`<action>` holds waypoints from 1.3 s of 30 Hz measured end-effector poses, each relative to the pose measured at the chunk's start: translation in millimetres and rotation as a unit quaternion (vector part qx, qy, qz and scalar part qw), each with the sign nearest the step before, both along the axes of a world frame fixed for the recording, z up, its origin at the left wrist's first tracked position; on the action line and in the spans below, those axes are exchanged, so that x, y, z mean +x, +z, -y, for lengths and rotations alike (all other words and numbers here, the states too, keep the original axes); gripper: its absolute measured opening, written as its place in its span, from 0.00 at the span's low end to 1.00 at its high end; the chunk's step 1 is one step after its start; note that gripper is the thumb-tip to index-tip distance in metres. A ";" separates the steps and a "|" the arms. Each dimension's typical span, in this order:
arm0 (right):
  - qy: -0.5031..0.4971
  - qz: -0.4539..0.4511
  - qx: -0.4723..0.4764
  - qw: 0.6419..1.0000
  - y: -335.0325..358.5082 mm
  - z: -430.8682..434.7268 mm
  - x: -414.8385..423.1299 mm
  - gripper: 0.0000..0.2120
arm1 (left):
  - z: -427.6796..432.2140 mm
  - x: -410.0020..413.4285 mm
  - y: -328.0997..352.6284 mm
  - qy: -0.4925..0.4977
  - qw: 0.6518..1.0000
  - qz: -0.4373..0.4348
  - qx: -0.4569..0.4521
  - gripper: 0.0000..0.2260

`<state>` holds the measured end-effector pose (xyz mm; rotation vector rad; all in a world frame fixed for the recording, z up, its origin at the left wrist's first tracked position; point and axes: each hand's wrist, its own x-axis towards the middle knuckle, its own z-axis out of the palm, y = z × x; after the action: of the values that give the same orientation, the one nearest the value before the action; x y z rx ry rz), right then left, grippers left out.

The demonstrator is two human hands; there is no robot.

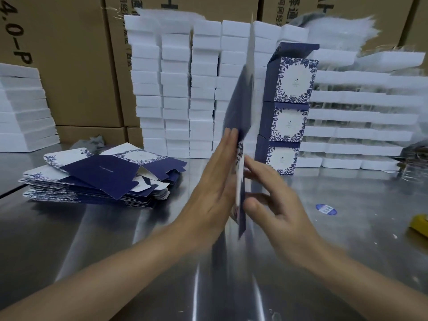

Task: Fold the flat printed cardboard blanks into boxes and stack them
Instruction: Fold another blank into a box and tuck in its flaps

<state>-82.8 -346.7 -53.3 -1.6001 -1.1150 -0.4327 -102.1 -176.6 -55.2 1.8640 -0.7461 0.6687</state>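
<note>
A single blank (240, 112) stood nearly upright and edge-on to the camera, above the middle of the steel surface (139, 239), sandwiched between both hands. The left hand (213, 191) lay flat against its left face, fingers (229, 140) straight, together and pointing up along the card. The right hand (278, 205) met the opposite face with fingers spread and only loosely bent, their tips (261, 167) touching the card low down and the thumb (251, 205) against its near edge. Neither hand was clenched round the card; both pressed on it with open palms, though motion blur softened the right hand's details. The blank's top rose well above the fingertips, its navy side facing left and its white side facing right.

To the left, well apart from the hands, a pile of flat blanks (92, 181) lay on the surface, the uppermost skewed across the rest. Behind and just right of the held blank, three folded boxes (287, 112) stood one on another in a column, navy with blue-and-white leaf print. White foam blocks (185, 89) were stacked in columns behind them, with white trays (359, 117) piled to the right and more white slabs (20, 112) at the far left. Brown cartons (69, 66) formed the backdrop. A round blue sticker (326, 209) lay on the surface to the right, near a yellow object (420, 224) at the frame's edge.
</note>
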 end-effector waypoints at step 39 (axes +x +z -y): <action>-0.184 -0.113 0.096 0.972 4.7 34.1 50.3 0.19 | -38.8 38.9 4.6 0.091 0.947 -0.160 -0.265 0.16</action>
<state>-32.5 -380.9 -48.5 -1.6380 -0.5856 -0.5660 -63.1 -137.8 -50.6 1.4939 -0.1559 0.5899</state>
